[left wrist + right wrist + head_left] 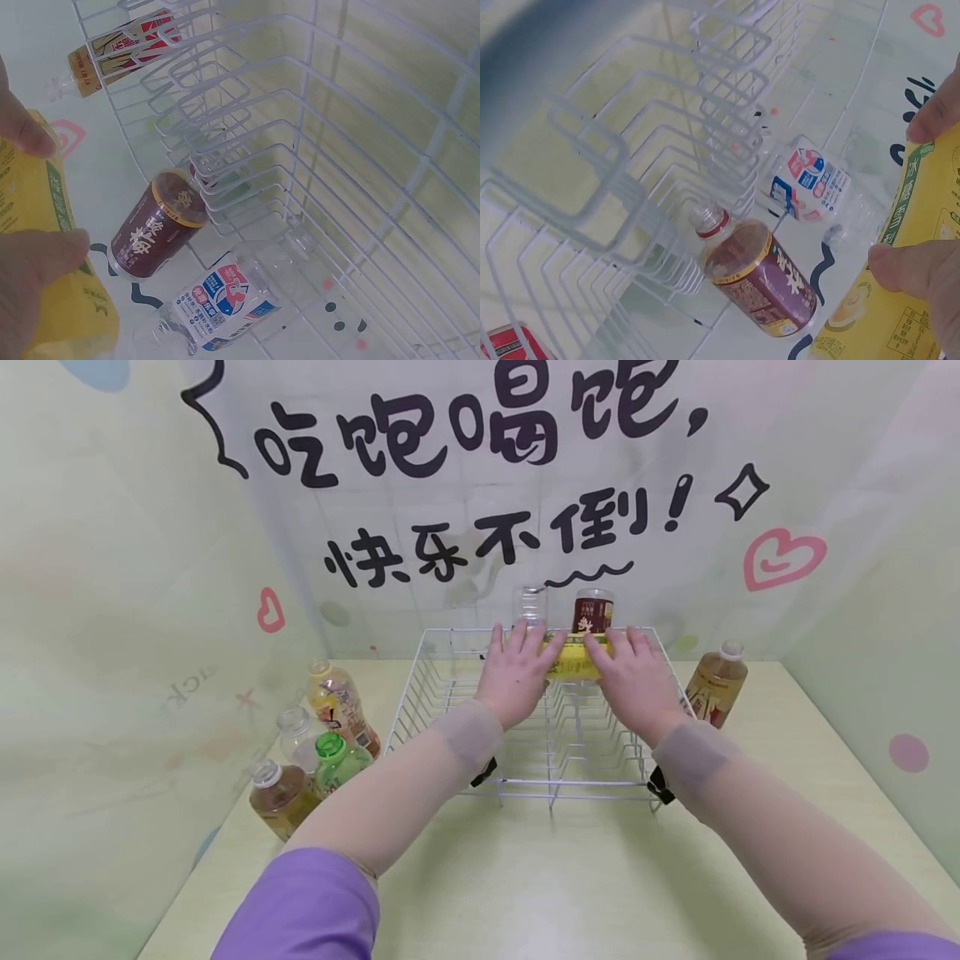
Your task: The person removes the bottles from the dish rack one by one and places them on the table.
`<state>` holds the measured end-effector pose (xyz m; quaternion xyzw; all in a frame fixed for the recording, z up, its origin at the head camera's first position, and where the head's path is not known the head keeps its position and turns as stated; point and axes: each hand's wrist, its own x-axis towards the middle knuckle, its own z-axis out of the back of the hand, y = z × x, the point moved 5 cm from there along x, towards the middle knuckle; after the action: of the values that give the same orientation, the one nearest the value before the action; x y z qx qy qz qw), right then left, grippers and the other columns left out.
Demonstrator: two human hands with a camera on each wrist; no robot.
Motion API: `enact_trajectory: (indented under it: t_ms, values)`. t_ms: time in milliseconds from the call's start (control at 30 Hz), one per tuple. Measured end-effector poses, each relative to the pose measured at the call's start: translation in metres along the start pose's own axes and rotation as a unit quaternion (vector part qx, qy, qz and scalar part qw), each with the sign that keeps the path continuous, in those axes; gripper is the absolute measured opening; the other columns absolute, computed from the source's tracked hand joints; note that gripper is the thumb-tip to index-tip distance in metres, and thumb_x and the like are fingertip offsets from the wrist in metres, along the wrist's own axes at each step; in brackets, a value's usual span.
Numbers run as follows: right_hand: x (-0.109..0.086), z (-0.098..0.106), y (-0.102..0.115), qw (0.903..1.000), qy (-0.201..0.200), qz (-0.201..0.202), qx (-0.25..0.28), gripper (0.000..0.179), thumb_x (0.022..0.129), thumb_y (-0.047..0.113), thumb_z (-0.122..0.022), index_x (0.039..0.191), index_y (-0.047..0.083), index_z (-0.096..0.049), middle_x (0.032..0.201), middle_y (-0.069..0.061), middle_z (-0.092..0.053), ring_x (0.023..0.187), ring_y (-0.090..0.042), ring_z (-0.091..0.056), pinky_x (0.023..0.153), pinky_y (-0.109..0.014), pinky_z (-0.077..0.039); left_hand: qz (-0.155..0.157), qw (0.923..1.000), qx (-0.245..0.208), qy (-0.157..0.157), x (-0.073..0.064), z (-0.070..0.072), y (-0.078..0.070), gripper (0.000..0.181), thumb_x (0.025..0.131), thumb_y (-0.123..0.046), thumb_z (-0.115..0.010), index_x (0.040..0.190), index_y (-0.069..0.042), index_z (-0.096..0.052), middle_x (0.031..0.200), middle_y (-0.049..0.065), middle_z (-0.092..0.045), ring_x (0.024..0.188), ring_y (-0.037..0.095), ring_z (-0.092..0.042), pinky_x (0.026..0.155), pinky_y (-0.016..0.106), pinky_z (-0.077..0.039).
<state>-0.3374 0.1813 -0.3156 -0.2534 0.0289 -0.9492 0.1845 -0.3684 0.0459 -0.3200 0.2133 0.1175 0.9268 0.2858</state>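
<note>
A yellow-labelled drink bottle [573, 662] lies sideways above the far part of the white wire rack [551, 793]. Both hands hold it, one near each end; its ends are hidden. My left hand [516, 675] has its thumb and a finger on opposite sides of the yellow label [45, 202]. On the other side my right hand [637, 681] pinches it the same way, thumb against the label [922, 225]. Just beyond, at the rack's far end, a dark-red-labelled bottle [592, 612] and a clear bottle [530, 603] stand neck down.
Left of the rack stand several bottles: an orange-labelled one [341, 702], a clear one [297, 735], a green one [339, 760] and a brown one [283, 797]. A brown bottle [716, 683] is right of the rack. Printed curtains [480, 493] enclose the table [525, 885].
</note>
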Motion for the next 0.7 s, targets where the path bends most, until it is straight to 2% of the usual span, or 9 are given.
enact_trajectory:
  t_ms: [67, 167, 233, 333, 433, 533, 633, 700]
  values:
    - [-0.001, 0.002, -0.005, 1.0, -0.001, -0.003, 0.003, 0.066, 0.073, 0.019, -0.068, 0.13, 0.013, -0.035, 0.122, -0.022, -0.038, 0.111, -0.044, -0.031, 0.095, -0.051, -0.02, -0.003, 1.0, 0.004, 0.005, -0.001, 0.001, 0.001, 0.081, 0.078, -0.053, -0.049, 0.138, -0.026, -0.003, 0.141, 0.007, -0.009, 0.126, 0.031, -0.007, 0.093, 0.055, 0.006]
    - [-0.004, 0.004, -0.013, 0.9999, -0.007, -0.006, 0.009, 0.067, 0.071, 0.019, -0.07, 0.129, 0.012, -0.036, 0.121, -0.022, -0.039, 0.11, -0.043, -0.032, 0.097, -0.049, -0.019, -0.002, 0.9999, 0.005, 0.011, -0.002, 0.002, 0.003, 0.085, 0.074, -0.069, -0.032, 0.137, -0.026, 0.008, 0.142, 0.007, 0.003, 0.126, 0.03, 0.001, 0.091, 0.054, 0.012]
    - [-0.005, 0.006, -0.019, 0.9998, -0.015, -0.009, 0.008, 0.067, 0.07, 0.019, -0.07, 0.127, 0.012, -0.038, 0.12, -0.021, -0.04, 0.109, -0.043, -0.033, 0.095, -0.048, -0.022, 0.004, 0.9999, -0.006, 0.008, -0.002, 0.003, 0.004, 0.085, 0.071, -0.074, -0.018, 0.136, -0.027, 0.011, 0.142, 0.005, 0.01, 0.126, 0.029, 0.007, 0.091, 0.053, 0.014]
    - [-0.008, 0.008, -0.03, 0.9994, -0.022, -0.026, 0.011, 0.066, 0.068, 0.018, -0.072, 0.126, 0.011, -0.04, 0.118, -0.021, -0.042, 0.107, -0.042, -0.035, 0.092, -0.05, -0.026, 0.02, 0.9991, -0.035, -0.008, -0.002, 0.006, 0.006, 0.085, 0.068, -0.076, -0.007, 0.135, -0.029, 0.013, 0.141, 0.002, 0.014, 0.126, 0.026, 0.012, 0.093, 0.052, 0.014]
    - [-0.012, 0.011, -0.041, 0.9982, -0.028, -0.047, 0.025, 0.064, 0.069, 0.018, -0.071, 0.125, 0.011, -0.041, 0.117, -0.02, -0.043, 0.105, -0.042, -0.037, 0.089, -0.052, -0.029, 0.038, 0.9959, -0.078, -0.029, -0.003, 0.009, 0.007, 0.084, 0.068, -0.076, -0.004, 0.136, -0.03, 0.011, 0.142, 0.0, 0.012, 0.125, 0.023, 0.015, 0.095, 0.05, 0.011]
    - [-0.016, 0.014, -0.05, 0.996, -0.036, -0.066, 0.049, 0.064, 0.069, 0.017, -0.07, 0.126, 0.011, -0.04, 0.115, -0.02, -0.044, 0.103, -0.041, -0.039, 0.088, -0.053, -0.03, 0.057, 0.9909, -0.114, -0.043, -0.004, 0.012, 0.008, 0.082, 0.07, -0.075, -0.006, 0.136, -0.029, 0.008, 0.142, 0.0, 0.009, 0.126, 0.022, 0.011, 0.097, 0.048, 0.007]
    - [-0.021, 0.017, -0.06, 0.9928, -0.042, -0.087, 0.071, 0.066, 0.069, 0.016, -0.07, 0.127, 0.011, -0.039, 0.115, -0.019, -0.044, 0.101, -0.041, -0.04, 0.085, -0.054, -0.031, 0.081, 0.9848, -0.148, -0.043, -0.008, 0.014, 0.008, 0.079, 0.074, -0.072, -0.012, 0.137, -0.029, 0.006, 0.142, 0.0, 0.005, 0.127, 0.023, 0.002, 0.098, 0.048, 0.003]
    - [-0.025, 0.018, -0.065, 0.99, -0.041, -0.104, 0.087, 0.068, 0.069, 0.015, -0.07, 0.129, 0.012, -0.037, 0.117, -0.019, -0.044, 0.1, -0.041, -0.041, 0.084, -0.054, -0.031, 0.097, 0.98, -0.172, -0.024, -0.012, 0.015, 0.006, 0.077, 0.075, -0.071, -0.015, 0.137, -0.028, 0.003, 0.142, 0.0, 0.001, 0.127, 0.024, -0.003, 0.098, 0.047, 0.002]
